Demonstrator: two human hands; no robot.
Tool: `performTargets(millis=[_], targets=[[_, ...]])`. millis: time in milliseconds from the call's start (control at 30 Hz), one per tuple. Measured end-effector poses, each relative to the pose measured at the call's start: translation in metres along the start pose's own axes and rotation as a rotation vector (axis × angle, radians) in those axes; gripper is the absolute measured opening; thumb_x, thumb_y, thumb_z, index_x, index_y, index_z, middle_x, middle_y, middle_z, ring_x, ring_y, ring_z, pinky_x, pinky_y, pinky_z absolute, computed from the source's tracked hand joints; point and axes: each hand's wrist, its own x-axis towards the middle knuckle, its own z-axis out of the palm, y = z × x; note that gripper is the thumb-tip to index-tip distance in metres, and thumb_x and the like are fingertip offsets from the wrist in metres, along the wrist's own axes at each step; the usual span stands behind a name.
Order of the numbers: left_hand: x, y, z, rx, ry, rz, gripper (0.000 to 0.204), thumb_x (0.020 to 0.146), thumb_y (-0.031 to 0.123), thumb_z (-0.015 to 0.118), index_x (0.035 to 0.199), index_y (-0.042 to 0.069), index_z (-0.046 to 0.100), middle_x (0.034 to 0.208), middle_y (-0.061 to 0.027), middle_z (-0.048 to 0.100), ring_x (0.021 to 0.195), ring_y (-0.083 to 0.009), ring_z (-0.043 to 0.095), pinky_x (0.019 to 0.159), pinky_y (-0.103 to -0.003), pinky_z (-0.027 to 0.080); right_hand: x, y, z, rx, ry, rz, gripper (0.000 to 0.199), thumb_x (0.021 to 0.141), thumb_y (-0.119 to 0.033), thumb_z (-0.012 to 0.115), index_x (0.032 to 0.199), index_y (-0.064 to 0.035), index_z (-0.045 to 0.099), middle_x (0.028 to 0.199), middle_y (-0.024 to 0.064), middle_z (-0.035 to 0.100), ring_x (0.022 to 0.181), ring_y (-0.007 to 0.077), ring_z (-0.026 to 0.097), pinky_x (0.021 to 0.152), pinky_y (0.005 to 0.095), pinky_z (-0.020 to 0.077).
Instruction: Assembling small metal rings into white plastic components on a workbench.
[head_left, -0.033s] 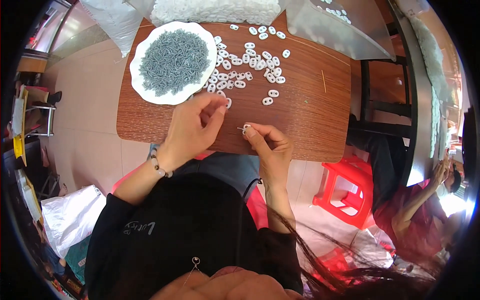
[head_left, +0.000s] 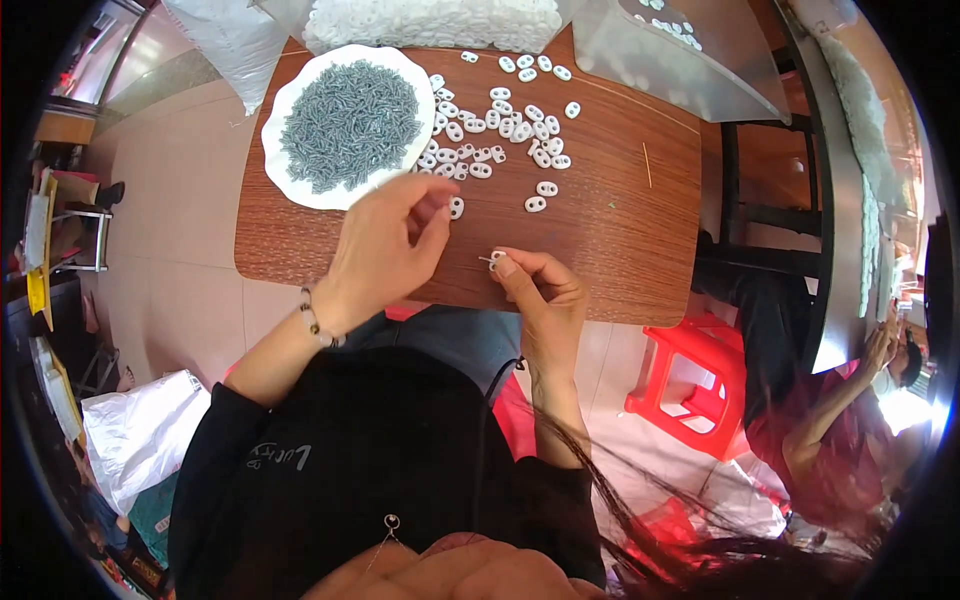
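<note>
Near the table's front edge, my right hand (head_left: pixel 545 290) pinches a small white two-holed oval piece (head_left: pixel 495 259) between thumb and finger. A thin pale pin sticks out of the piece toward the left. My left hand (head_left: pixel 390 235), bent at the fingers with the thumb close to them, hovers left of it, just in front of a white scalloped plate (head_left: pixel 285 175). Whatever the left fingertips hold, if anything, is too small to make out. Small grey metallic pins (head_left: pixel 350 125) are heaped on the plate. Right of it lie several loose white two-holed pieces (head_left: pixel 480 122).
The brown wooden table (head_left: pixel 610 250) carries a thin yellowish stick (head_left: pixel 647 165) at its right. A clear bin of white pieces (head_left: pixel 430 22) and a grey tray (head_left: pixel 690 65) stand at the back. A red stool (head_left: pixel 700 390) and another person (head_left: pixel 830 430) are to the right.
My left hand has shifted slightly away from me, beside the plate. The right hand, with the white piece still pinched, has moved a touch to the right.
</note>
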Motion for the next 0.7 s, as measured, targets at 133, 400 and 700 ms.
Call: performTargets(millis=[133, 400, 700], targets=[[0.038, 0.0, -0.005, 0.448, 0.068, 0.375, 0.024, 0.078, 0.005, 0.064, 0.102, 0.005, 0.063, 0.095, -0.0099, 0.054, 0.087, -0.027, 0.055, 0.074, -0.035, 0.047, -0.005, -0.005, -0.008, 0.046, 0.05, -0.024, 0.013, 0.085, -0.008, 0.071, 0.095, -0.0002, 0.071, 0.08, 0.0033, 0.069, 0.07, 0.006, 0.059, 0.06, 0.0187, 0.0412], [0.059, -0.003, 0.013, 0.648, -0.123, 0.346, 0.022, 0.077, 0.017, 0.07, 0.095, 0.007, 0.061, 0.094, -0.01, 0.057, 0.089, -0.0301, 0.056, 0.075, -0.039, 0.047, -0.01, -0.012, -0.013, 0.087, 0.089, -0.057, 0.013, 0.084, -0.008, 0.071, 0.094, 0.0003, 0.071, 0.079, 0.0034, 0.068, 0.07, 0.0063, 0.058, 0.059, 0.0185, 0.04], [0.061, -0.003, 0.015, 0.676, -0.135, 0.424, 0.014, 0.077, 0.011, 0.067, 0.09, 0.005, 0.062, 0.085, -0.0107, 0.059, 0.086, -0.03, 0.058, 0.07, -0.041, 0.047, -0.008, -0.005, -0.017, 0.05, 0.081, -0.068, 0.014, 0.084, -0.007, 0.071, 0.095, 0.0007, 0.07, 0.08, 0.0033, 0.068, 0.07, 0.0063, 0.058, 0.059, 0.0182, 0.0395]])
